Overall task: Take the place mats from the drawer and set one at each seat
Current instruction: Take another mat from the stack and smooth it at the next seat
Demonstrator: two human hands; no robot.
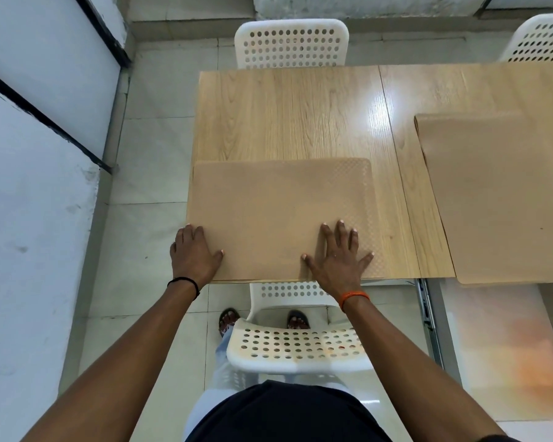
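A tan place mat (278,205) lies flat on the near left part of the wooden table (288,116), in front of a white perforated chair (297,346). My left hand (193,253) rests on the mat's near left corner, at the table's edge. With fingers spread and straight, my right hand (339,256) presses flat on the mat's near right part. A second tan place mat (498,193) lies on the right part of the table, apart from both hands.
Across the table stand a white perforated chair (291,43) and another chair (543,39) at the far right. An open drawer with a metal slide rail (428,314) sticks out under the table's right side. A white wall (29,186) runs close along the left.
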